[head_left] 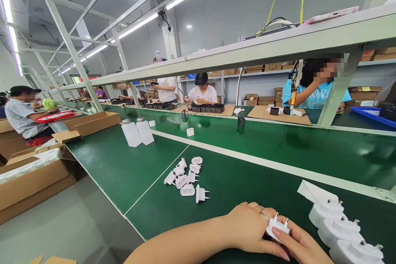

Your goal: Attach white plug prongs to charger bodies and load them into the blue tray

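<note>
In front of me I hold a white two-pin plug head [279, 231], its metal-tipped pins pointing up and away. My right hand [305, 241] pinches it, the thumb across its near face. My left hand [247, 225], with a ring on one finger, is curled against the plug's left side; its fingertips are partly hidden. Several loose white plug heads [187, 190] lie in a cluster on the green tabletop to the left. To the right of my hands, several larger white chargers [338, 227] stand in a row with their pins up.
Across a green belt [278, 140] sit co-workers, one in a blue shirt [315, 97]. Two white bottles [137, 133] stand farther left. Open cardboard boxes [40, 183] line the left side. A metal shelf [216, 60] spans overhead. Small black units [241, 124] ride on the belt.
</note>
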The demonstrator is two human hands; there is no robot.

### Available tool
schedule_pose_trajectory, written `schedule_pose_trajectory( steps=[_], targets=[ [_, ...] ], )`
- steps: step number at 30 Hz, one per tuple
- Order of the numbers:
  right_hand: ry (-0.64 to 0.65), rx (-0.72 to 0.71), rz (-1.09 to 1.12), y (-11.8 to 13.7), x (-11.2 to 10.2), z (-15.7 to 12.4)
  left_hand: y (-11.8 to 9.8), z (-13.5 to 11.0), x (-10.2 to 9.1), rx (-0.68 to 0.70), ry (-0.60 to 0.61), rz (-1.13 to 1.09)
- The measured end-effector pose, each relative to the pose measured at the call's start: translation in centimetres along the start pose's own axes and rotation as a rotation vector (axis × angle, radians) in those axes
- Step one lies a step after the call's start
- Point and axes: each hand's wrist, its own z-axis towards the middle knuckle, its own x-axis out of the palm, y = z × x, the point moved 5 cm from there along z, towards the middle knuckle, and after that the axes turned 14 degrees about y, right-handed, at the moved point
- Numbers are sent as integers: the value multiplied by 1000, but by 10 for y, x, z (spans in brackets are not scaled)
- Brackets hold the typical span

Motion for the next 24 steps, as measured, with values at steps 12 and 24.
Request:
schedule_pose_trajectory(
  steps=[12, 24],
  targets=[
    [37, 30, 51, 2, 4, -1, 9, 3, -14, -115, 134, -356],
    [185, 103, 143, 1, 17, -4, 230, -21, -136, -1095, -538, -84]
  ],
)
